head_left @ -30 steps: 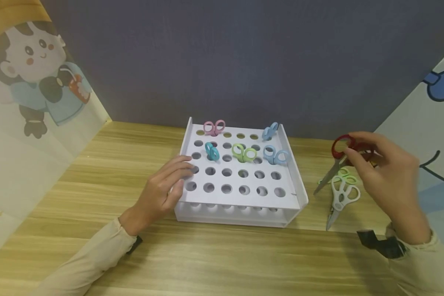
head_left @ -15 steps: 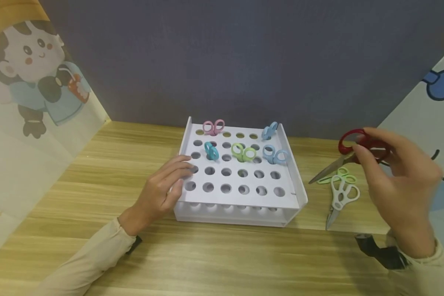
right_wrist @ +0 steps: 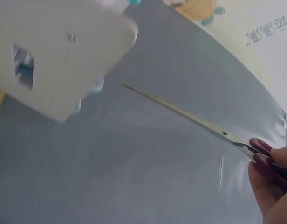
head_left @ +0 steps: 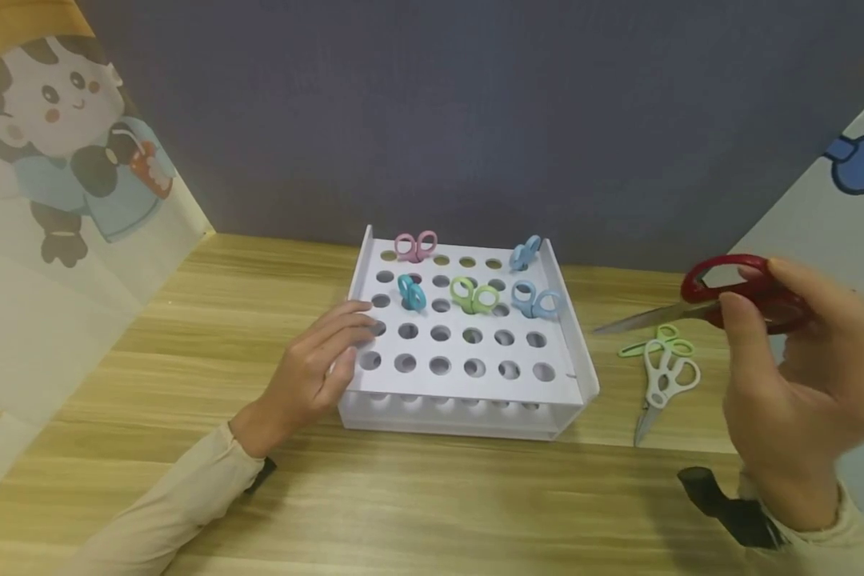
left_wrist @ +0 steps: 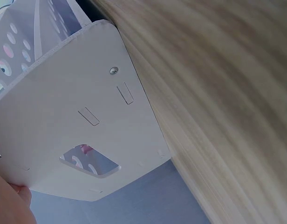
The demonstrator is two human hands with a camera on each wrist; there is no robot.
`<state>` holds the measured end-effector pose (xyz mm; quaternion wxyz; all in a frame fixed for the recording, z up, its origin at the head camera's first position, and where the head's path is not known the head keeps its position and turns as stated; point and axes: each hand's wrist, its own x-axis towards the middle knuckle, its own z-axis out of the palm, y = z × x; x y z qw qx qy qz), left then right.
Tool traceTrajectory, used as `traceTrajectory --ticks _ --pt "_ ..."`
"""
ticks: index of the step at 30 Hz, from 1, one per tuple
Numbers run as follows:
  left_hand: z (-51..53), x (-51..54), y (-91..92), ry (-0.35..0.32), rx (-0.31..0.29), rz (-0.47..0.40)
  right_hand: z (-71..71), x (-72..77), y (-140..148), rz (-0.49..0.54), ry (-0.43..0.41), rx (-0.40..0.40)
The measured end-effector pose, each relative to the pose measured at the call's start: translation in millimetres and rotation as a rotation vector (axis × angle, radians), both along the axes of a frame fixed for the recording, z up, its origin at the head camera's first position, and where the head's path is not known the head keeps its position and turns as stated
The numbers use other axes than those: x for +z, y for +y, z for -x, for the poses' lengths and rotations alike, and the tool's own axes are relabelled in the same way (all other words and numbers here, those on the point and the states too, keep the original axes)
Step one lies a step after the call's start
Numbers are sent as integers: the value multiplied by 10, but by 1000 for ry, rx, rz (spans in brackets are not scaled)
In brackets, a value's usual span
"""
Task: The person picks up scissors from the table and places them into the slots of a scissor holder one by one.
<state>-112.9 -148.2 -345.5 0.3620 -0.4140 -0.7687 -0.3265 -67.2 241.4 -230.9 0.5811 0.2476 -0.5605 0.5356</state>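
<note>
In the head view my left hand (head_left: 306, 374) rests at the left edge of a white holed rack (head_left: 459, 390), fingertips lying over the rim. My right hand (head_left: 799, 400) pinches red-handled scissors (head_left: 766, 300) by their loops, above the table to the right. Their closed blades point left, toward the rack, and show at full length in the right wrist view (right_wrist: 181, 112). Handles stick up from the rack's holes: pink (head_left: 417, 254), teal (head_left: 413, 296), green (head_left: 472, 302) and two blue scissors (head_left: 524, 256). The rack's side panel (left_wrist: 78, 102) fills much of the left wrist view.
On the wooden table (head_left: 403, 496), right of the rack, white scissors (head_left: 660, 395) lie beside and partly over green scissors (head_left: 639, 350). A dark grey panel (head_left: 432, 120) stands behind, with printed walls left (head_left: 14, 320) and right (head_left: 821, 240).
My right hand has moved right and toward me with the red-handled scissors, and their blades have swung from pointing down-left to nearly level. My left hand and the rack stay put.
</note>
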Motion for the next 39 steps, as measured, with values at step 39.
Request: traceTrajectory --ticks 39 --pt "-18 24 6 -18 5 9 217 -501 -168 -798 -377 -48"
